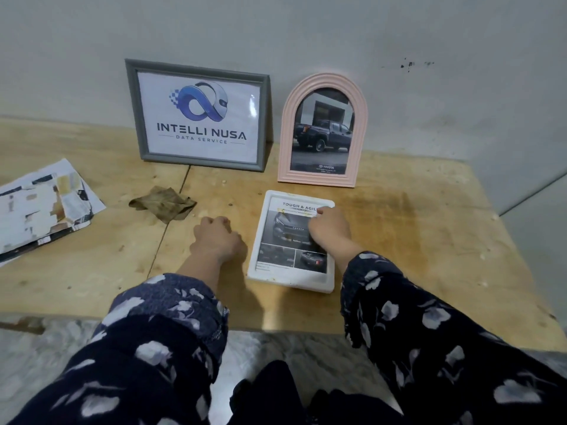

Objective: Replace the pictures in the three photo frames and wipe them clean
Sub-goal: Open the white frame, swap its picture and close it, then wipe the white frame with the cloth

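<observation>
- White frame (291, 240) flat on table (429, 228), face up, truck pic inside; R hand (329, 228) rests on its upper right, fingers curled, fingertip on the glass near the headline. Nothing visibly held in it.
- L hand (218, 237) on the wood just left of the frame, curled into a loose fist, holding nothing.
- Rag (164, 204) lies apart, up-left of L hand — not in either hand.
- Risk: bare-finger rubbing just smears the glass; the rag itself looks stained, could re-dirty it.
- Risk: frame's near edge sits close to the table edge; a push toward me w/o L hand bracing could slide it off.
- Grey frame (199, 115) & pink arch frame (322, 130) lean on the wall behind; a careless reach fwd could tip them.
- Loose pics (43, 207) far left.
</observation>
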`<state>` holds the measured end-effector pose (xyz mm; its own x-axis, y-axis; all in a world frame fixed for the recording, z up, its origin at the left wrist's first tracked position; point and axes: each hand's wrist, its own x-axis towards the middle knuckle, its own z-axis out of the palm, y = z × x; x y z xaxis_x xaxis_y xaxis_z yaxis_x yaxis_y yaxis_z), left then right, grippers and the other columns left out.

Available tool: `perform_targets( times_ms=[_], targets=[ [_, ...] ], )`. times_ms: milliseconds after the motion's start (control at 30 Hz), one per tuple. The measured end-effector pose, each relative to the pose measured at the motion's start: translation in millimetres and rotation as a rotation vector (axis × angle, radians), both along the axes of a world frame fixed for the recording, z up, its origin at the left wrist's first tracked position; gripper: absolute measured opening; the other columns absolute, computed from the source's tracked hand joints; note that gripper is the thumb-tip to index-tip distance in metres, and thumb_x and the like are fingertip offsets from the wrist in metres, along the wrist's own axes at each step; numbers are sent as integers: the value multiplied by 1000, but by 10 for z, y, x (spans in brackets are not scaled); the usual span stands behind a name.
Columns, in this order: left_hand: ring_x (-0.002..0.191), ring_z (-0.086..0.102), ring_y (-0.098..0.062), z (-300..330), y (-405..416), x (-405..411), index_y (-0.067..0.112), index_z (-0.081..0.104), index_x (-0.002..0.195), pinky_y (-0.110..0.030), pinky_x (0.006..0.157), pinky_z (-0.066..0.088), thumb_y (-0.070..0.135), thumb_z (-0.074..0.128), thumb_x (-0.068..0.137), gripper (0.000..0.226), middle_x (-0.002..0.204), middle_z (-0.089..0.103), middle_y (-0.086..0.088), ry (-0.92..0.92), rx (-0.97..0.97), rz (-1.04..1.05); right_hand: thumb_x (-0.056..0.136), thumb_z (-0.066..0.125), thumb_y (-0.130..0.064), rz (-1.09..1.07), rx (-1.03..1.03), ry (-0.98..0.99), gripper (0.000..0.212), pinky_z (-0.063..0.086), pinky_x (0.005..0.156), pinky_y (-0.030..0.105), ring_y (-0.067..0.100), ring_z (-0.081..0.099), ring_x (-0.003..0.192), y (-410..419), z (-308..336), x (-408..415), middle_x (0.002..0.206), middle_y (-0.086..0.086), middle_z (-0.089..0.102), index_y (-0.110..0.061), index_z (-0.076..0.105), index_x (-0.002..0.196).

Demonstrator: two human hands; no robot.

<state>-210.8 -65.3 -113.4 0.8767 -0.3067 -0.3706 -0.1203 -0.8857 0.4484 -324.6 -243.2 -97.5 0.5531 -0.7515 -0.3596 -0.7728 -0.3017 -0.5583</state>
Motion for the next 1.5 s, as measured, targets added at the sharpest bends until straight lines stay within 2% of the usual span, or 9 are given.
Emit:
perform_targets(
  times_ms=[333,500,667,833,967,1100,1267,1400,1500],
  targets=[
    [141,20,-26,-60,1121,592,15,35,141,-53,109,28,49,58,88,67,153,21,-5,-57,267,-3,92,47,-15,589,-181,13,40,37,104,41,25,40,126,1071,-94,1072,132,-1,49,-27,59,128],
    [148,0,-23,-117,1300,706,16,7,153,-53,114,19,63,49,87,92,161,-7,1,17,329,-132,92,46,-25,657,-243,-25,37,37,99,42,29,42,124,1445,-202,1532,130,0,51,-28,58,128],
    [148,-10,-23,-154,1340,699,16,-5,154,-53,117,9,57,45,93,89,160,-17,0,57,293,-109,91,52,-40,790,-364,-135,54,28,108,43,23,30,137,1749,-222,1952,148,-1,37,-25,40,142],
    [148,-12,-23,-150,1331,690,16,-7,154,-52,117,8,56,44,94,88,159,-19,1,65,301,-114,91,56,-29,959,-386,-61,67,27,111,45,25,27,141,1827,-355,2188,157,-3,24,-29,24,150],
    [147,-13,-23,-156,1332,727,16,-6,154,-53,117,7,53,46,94,88,159,-20,2,88,288,-96,91,50,-17,926,-465,-121,43,41,88,38,31,46,114,1812,-474,2244,127,0,59,-30,50,132],
    [147,-13,-23,-148,1320,733,16,-6,154,-54,117,7,52,47,95,87,159,-20,2,98,292,-84,85,40,-3,873,-427,-203,36,43,68,33,31,53,93,1763,-433,2140,95,8,65,-23,60,107],
    [147,-13,-23,-100,1290,709,15,-6,154,-56,117,7,50,47,95,86,159,-20,2,120,296,-65,86,49,-15,463,-17,-378,10,43,59,29,23,57,75,1607,-185,1842,83,0,62,-22,56,89],
    [148,-12,-24,-71,1240,648,15,-4,154,-61,114,3,46,45,96,82,160,-18,-1,77,363,-97,88,36,-2,238,196,-381,23,40,44,19,16,52,59,1281,69,1519,74,-1,54,-14,53,99],
    [148,-12,-22,-72,1107,514,18,-1,154,-63,113,0,33,46,92,79,160,-16,1,-55,312,-180,97,38,-12,2,457,-427,19,36,41,21,15,51,46,975,163,1301,66,4,58,-16,54,108]
  ],
)
